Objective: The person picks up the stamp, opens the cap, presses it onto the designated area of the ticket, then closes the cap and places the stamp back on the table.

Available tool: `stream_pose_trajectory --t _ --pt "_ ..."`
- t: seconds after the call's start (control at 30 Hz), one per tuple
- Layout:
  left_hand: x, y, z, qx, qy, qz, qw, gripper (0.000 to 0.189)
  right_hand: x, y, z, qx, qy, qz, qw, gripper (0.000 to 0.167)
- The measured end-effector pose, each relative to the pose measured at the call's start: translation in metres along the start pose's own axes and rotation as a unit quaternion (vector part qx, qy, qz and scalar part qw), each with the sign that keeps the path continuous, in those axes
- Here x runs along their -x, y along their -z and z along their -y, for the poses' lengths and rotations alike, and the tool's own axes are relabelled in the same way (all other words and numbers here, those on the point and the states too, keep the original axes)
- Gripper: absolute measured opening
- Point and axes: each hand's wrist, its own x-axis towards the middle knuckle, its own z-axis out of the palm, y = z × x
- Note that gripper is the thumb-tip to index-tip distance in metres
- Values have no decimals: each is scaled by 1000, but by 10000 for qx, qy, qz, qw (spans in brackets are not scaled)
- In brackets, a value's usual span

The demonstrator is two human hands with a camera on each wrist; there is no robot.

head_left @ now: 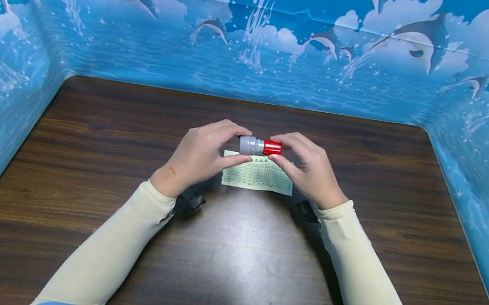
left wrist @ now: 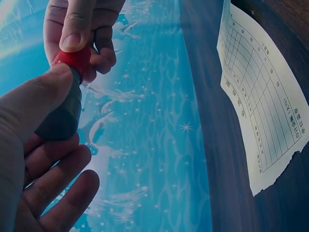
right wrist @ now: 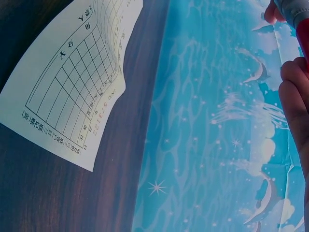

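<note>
A small grey and red cylinder (head_left: 252, 146), shaped like a hand stamp, is held level between both hands above the table. My left hand (head_left: 201, 153) pinches its wider grey end between thumb and fingertips, other fingers loosely spread in the left wrist view. My right hand (head_left: 311, 168) pinches the red end (left wrist: 75, 60). Just below the cylinder in the head view lies a pale green printed slip (head_left: 258, 179) with a ruled grid. The right wrist view shows the slip (right wrist: 63, 82) curving up off the wood, with a red number printed on it.
The dark wood-grain table (head_left: 228, 256) spreads around both forearms. A blue curtain (head_left: 256, 79) with dolphins stands along its back and sides. Black wrist devices (head_left: 191, 201) sit on the inner side of the cream sleeves (head_left: 113, 254).
</note>
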Motion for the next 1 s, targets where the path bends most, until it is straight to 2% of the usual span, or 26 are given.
stream_pose_trajectory --t 0.33,0.6,0.83,1.0 --pt "-1 0 0 47 -43 -61 10000 51 0 0 2 2 -101 -66 9999 39" --pt "0 1 0 50 -129 -137 9998 65 0 1 0 -54 -40 -273 9996 43" --pt "-1 1 -1 135 -77 -133 9998 47 0 1 0 -111 -55 -292 9995 41" --pt "0 3 -1 141 -20 -99 9999 46 0 2 0 -101 -110 -277 9995 42"
